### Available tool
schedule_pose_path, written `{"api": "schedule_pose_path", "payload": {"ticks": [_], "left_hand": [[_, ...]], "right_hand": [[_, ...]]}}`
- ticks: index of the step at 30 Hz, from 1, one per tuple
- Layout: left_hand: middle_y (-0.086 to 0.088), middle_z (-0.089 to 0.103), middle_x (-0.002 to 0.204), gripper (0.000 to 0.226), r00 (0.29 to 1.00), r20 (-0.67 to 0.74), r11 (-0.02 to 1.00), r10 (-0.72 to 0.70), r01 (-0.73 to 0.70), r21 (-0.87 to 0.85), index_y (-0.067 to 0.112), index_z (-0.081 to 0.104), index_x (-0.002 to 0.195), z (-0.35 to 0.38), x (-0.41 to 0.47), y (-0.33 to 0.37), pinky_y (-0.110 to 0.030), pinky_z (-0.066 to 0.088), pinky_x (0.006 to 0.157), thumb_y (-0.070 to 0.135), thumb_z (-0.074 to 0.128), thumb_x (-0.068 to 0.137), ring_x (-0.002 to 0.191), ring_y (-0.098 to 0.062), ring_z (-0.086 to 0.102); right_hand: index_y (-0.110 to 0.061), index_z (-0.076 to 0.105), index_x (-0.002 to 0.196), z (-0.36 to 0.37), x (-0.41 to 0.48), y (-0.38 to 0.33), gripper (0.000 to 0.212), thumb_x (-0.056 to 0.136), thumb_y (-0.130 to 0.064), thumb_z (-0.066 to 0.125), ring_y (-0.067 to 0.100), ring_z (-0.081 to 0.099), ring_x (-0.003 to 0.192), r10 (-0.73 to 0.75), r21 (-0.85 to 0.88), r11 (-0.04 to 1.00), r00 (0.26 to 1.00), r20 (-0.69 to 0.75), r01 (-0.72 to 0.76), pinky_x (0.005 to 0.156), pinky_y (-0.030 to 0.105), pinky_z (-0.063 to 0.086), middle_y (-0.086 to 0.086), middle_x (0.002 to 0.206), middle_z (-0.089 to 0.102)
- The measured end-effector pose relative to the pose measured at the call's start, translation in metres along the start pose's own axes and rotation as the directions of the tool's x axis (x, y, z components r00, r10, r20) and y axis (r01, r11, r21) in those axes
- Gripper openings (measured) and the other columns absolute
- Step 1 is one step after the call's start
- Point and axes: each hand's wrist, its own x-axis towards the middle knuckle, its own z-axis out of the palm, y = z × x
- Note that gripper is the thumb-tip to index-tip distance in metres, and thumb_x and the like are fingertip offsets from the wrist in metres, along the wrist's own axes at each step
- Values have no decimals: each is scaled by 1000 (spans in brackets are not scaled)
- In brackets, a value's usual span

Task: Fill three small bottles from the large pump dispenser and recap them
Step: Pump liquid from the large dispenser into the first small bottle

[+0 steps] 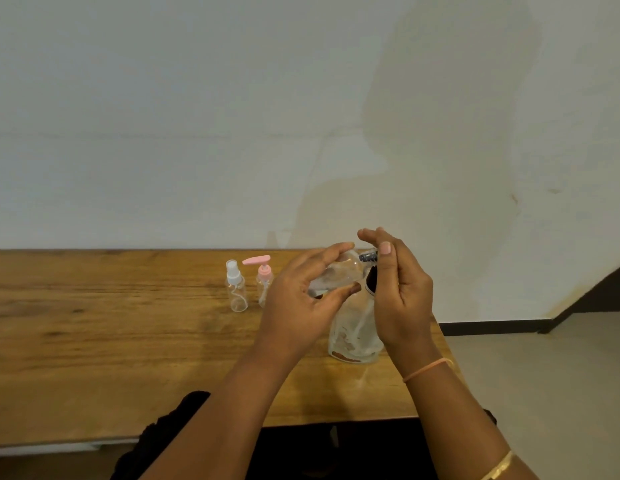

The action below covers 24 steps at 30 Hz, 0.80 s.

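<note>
My left hand grips a small clear bottle, tilted with its neck pointing right. My right hand is at that neck, thumb and fingers around a small dark cap or nozzle. Both hands hover over the large clear dispenser, which stands on the wooden table; its top is hidden behind my hands. Left of my hands stand two more small clear bottles: one with a white spray top and one with a pink pump top.
The table's back edge meets a pale wall. Its right end is just past the dispenser, with bare floor beyond. A dark cloth lies at the near edge below my arms.
</note>
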Motion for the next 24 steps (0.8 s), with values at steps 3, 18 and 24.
{"api": "schedule_pose_path", "payload": {"ticks": [3, 18, 24], "left_hand": [[14, 63, 108, 56, 1000, -10, 1000, 16, -16, 8, 45, 52, 115, -1, 4, 1, 0, 37, 83, 17, 78, 73, 105, 13, 52], [16, 62, 108, 56, 1000, -4, 1000, 25, -25, 3, 44, 52, 115, 0, 3, 1, -2, 39, 84, 17, 78, 74, 104, 10, 53], [16, 62, 109, 55, 999, 31, 1000, -17, 17, 10, 45, 52, 114, 0, 1, -5, 0, 36, 85, 16, 78, 74, 104, 14, 50]], "right_hand": [[-33, 61, 110, 1, 4, -2, 32, 97, -38, 32, 8, 50, 124, -11, -35, 999, 1000, 5, 11, 102, 46, 43, -20, 112, 62], [-47, 53, 108, 1, 2, -6, 26, 97, -39, 32, 14, 53, 122, -17, -35, 999, 1000, 0, 17, 100, 51, 42, -14, 114, 64], [-31, 60, 107, 5, -3, 7, 34, 97, -40, 29, 16, 58, 115, -20, -115, 993, 1000, -10, 19, 95, 56, 42, -15, 105, 65]]}}
